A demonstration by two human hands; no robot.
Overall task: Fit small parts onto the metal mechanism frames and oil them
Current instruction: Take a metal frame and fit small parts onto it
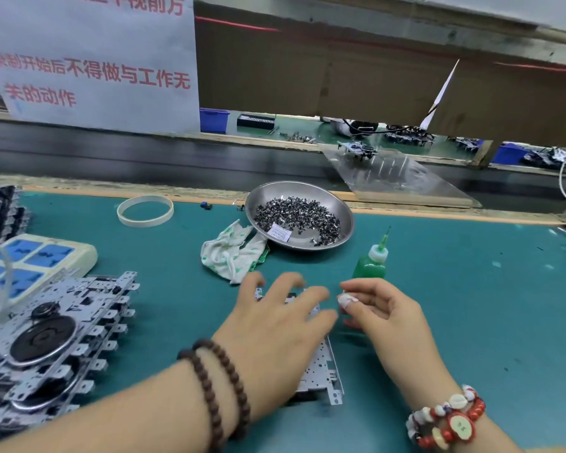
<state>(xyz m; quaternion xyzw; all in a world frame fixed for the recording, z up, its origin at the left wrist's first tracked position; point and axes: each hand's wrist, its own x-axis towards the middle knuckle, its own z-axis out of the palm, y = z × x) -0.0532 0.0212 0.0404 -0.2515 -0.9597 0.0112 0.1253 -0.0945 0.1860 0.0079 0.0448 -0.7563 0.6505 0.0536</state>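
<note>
A metal mechanism frame point(321, 371) lies flat on the green mat under my left hand point(275, 325), whose spread fingers rest on top of it. My right hand point(383, 312) hovers just right of the frame with fingers loosely curled and a taped fingertip; whether it pinches a small part I cannot tell. A green oil bottle point(371, 263) with a needle tip stands upright just beyond my right hand. A steel bowl point(340, 212) holding several small dark metal parts sits further back. A stack of assembled frames point(53, 348) lies at the left.
A crumpled white cloth point(229, 253) lies beside the bowl. A tape ring point(145, 210) rests near the mat's far edge. A white and blue power strip point(36, 259) sits at the left. A conveyor belt point(177, 158) and a paper sign point(89, 60) lie beyond.
</note>
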